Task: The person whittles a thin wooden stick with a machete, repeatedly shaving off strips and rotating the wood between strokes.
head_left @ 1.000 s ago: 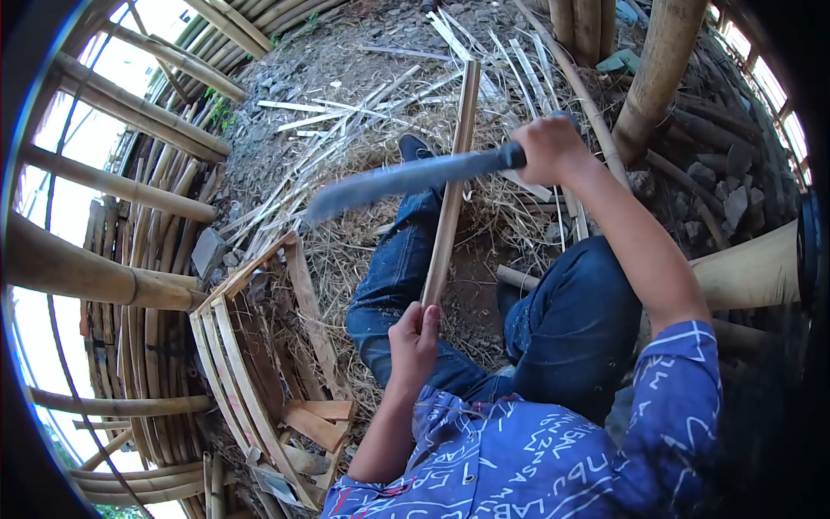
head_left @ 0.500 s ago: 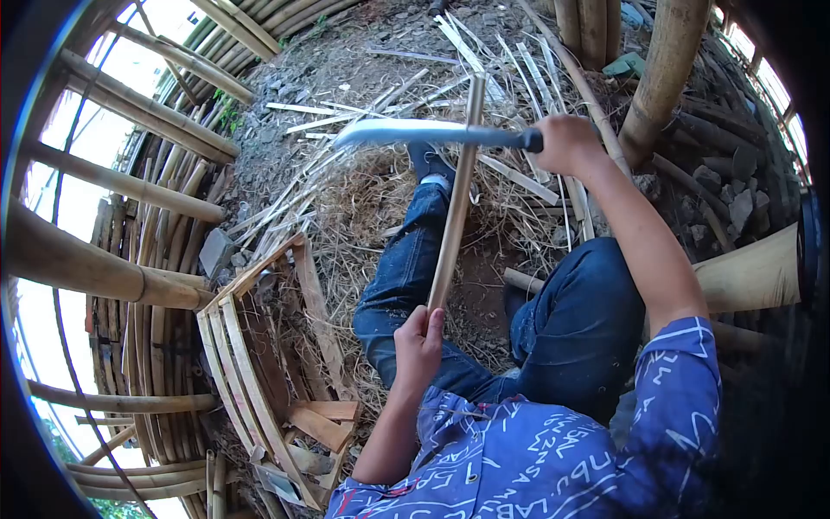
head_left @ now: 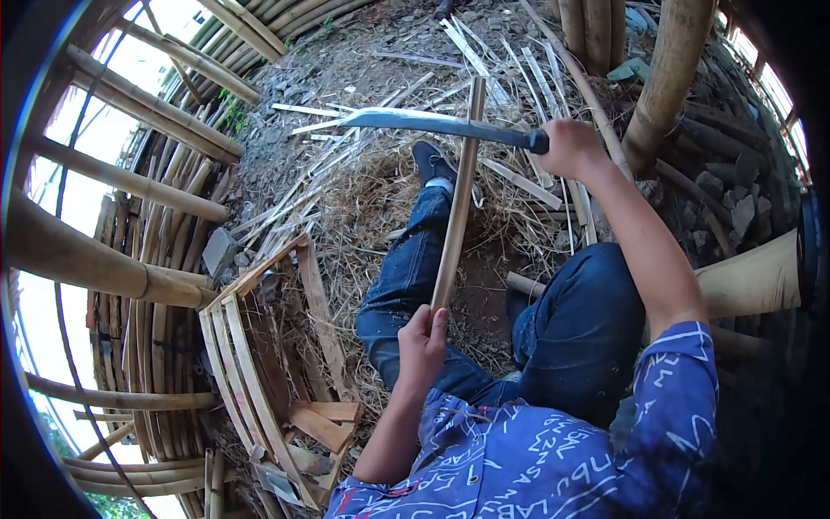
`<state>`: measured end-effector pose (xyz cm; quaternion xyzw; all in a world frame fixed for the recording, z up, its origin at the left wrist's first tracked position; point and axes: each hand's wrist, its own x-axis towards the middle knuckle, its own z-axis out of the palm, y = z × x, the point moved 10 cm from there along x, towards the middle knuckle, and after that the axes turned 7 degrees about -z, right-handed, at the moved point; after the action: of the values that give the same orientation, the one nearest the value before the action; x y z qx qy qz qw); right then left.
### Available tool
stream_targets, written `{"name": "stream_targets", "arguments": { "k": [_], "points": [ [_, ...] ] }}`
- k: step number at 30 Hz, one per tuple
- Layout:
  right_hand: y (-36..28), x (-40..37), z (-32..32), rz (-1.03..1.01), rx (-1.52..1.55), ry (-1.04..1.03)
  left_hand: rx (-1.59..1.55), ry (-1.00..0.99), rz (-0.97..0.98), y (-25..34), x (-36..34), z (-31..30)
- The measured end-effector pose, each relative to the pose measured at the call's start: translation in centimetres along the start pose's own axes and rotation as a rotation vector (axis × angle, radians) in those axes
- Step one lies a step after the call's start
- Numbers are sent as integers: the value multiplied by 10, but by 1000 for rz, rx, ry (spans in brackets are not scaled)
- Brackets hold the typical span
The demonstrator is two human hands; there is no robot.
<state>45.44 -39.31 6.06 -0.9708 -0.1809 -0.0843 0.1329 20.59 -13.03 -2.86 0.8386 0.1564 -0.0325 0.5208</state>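
Note:
A long, narrow bamboo strip point(head_left: 456, 225) stands out from my left hand point(head_left: 421, 344), whose fingers are wrapped round its lower end with the thumb along it. My right hand point(head_left: 571, 149) is closed on the dark handle of a long machete point(head_left: 432, 124). The blade lies crosswise at the strip near its upper end, with its curved tip pointing left. Whether the edge is sunk into the strip cannot be made out.
Split bamboo strips point(head_left: 519, 183) and shavings point(head_left: 363, 186) litter the ground around my outstretched leg. A slatted wooden crate point(head_left: 251, 368) stands at the left. Thick bamboo poles point(head_left: 670, 82) rise at the right, near rubble point(head_left: 743, 212).
The machete blade has tilted slightly, and its tip has shifted a little up and right. Both hands keep their hold.

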Motion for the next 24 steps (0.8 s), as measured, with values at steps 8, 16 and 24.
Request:
{"name": "stream_targets", "arguments": {
  "k": [8,16,24],
  "points": [
    [-39,-9,2,-281,-97,-47,-80,-2,-32,1,0,2],
    [-4,-8,-8,-5,-2,-26,-25,7,25,-5,-1,11],
    [11,-2,0,45,2,-74,39,18,5,9,-7,1]
  ]
}}
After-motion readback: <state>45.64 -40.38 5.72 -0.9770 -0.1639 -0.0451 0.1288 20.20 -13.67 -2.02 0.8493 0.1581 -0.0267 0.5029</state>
